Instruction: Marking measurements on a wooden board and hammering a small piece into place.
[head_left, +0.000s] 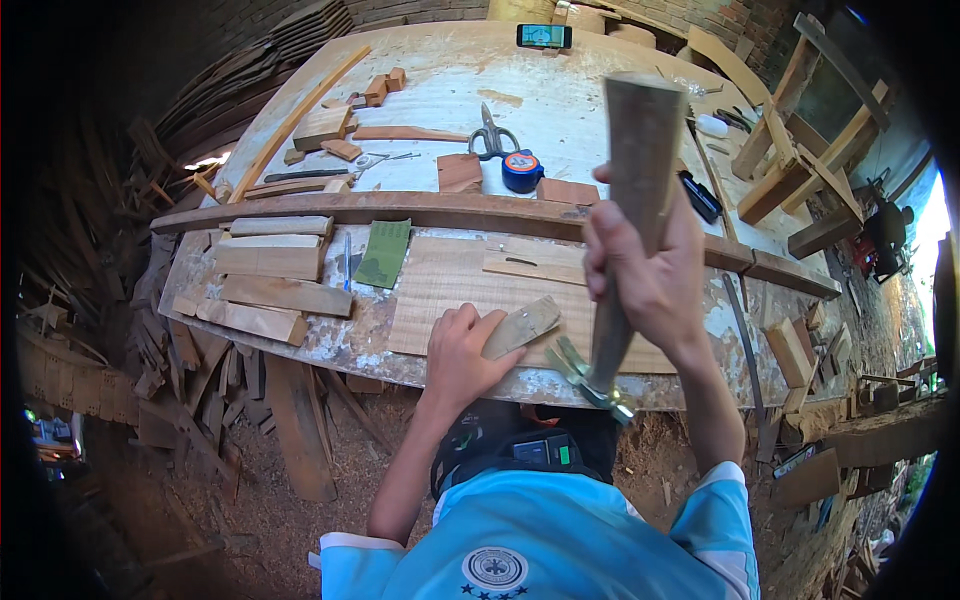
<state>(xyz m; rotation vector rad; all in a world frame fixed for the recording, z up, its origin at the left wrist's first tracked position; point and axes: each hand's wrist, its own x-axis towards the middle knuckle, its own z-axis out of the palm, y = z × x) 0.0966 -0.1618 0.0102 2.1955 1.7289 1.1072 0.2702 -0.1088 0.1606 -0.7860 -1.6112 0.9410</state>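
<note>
My right hand (652,265) is wrapped round the wooden handle of a claw hammer (641,130). The handle rises toward the camera, and the shiny metal head hangs low by the table's front edge. My left hand (462,352) grips a short wood block (524,326) between thumb and fingers, above a wide flat board (440,280). A thinner wood strip (535,260) lies on that board, with a small dark slot or mark in it. The hammer head is a little right of the block, apart from it.
A long wooden beam (400,208) crosses the table. Cut wood pieces (268,262), green sandpaper (384,253) and a blue pen (347,262) lie left. Beyond the beam are scissors (491,136), a blue tape measure (521,172) and a propped phone (544,37). A wooden frame (790,180) stands right.
</note>
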